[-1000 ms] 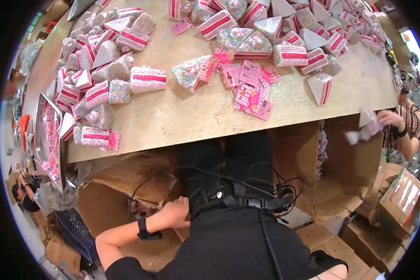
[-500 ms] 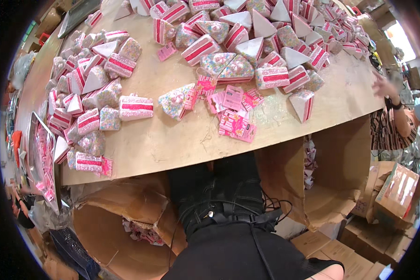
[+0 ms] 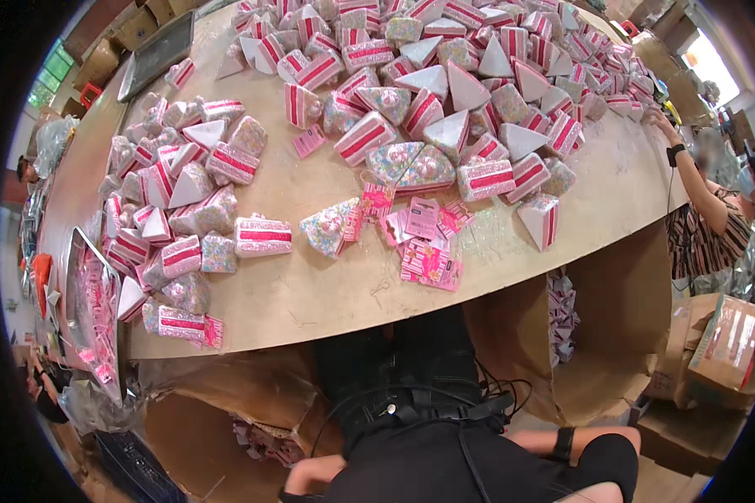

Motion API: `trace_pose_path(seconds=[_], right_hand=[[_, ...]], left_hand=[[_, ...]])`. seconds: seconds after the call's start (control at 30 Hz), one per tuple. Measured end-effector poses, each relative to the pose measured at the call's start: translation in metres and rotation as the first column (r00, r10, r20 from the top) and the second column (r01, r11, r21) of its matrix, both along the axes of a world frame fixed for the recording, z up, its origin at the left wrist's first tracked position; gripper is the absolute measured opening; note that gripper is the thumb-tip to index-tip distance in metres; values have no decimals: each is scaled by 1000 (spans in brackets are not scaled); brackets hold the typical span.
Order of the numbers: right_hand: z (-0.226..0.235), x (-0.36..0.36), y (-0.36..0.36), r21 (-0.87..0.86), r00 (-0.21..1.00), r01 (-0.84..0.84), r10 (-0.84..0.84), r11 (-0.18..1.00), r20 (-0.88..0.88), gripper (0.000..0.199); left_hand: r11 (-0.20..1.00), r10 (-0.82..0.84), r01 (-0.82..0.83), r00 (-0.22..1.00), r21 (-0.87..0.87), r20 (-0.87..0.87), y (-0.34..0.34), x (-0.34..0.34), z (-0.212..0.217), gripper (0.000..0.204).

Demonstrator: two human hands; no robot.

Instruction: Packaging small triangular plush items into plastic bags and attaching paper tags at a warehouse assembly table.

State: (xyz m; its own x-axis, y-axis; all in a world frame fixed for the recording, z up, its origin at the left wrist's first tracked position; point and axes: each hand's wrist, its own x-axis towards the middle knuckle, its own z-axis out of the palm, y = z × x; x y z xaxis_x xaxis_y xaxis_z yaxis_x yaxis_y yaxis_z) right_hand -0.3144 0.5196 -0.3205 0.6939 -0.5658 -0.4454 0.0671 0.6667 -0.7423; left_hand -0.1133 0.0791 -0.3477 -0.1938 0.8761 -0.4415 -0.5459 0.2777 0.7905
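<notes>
My right hand, with a black band at its wrist, is drawn in against my waist, and its fingers are hidden by my black top. At the other side of my waist a bit of my left hand or wrist shows, fingers also out of sight. Across the table lie many glittery cake-slice ornaments in pink and white, some with sprinkles. Closest to me are a sprinkled slice with a pink tag, a lone pink-striped slice and a small stack of pink tags.
Open cardboard boxes stand under the table edge at left and right, with more slices inside. A tray of pink tags sits at the left edge. A co-worker reaches onto the table at far right. Closed cartons stand at right.
The view has tilted up, so the table sits lower in it. My hands have come into sight at my waist. The co-worker's hand has moved to the far pile of slices.
</notes>
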Motion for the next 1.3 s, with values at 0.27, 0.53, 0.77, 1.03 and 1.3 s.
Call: trace_pose_path(seconds=[0.27, 0.53, 0.77, 1.03, 1.3], right_hand=[[154, -202, -90, -603, 451, 203, -620, 771, -641, 25], [102, -312, -140, -602, -806, -227, -495, 766, -325, 77], [97, -368, -90, -527, -810, -241, -467, 815, -353, 68], [104, -425, -31, -533, -833, -137, -388, 835, -394, 64], [92, -481, 18, -498, -869, -77, -304, 864, -391, 67]], left_hand=[[712, 434, -684, 607, -159, -666, -42, -198, 174, 29], [441, -172, -895, -160, 69, -972, -7, -366, 140, 106], [513, -298, -845, -6, -155, -955, 18, -442, 134, 100], [493, -346, -862, -71, -118, -935, 60, -508, 119, 74], [442, -273, -896, -91, -41, -958, 102, -562, 102, 71]])
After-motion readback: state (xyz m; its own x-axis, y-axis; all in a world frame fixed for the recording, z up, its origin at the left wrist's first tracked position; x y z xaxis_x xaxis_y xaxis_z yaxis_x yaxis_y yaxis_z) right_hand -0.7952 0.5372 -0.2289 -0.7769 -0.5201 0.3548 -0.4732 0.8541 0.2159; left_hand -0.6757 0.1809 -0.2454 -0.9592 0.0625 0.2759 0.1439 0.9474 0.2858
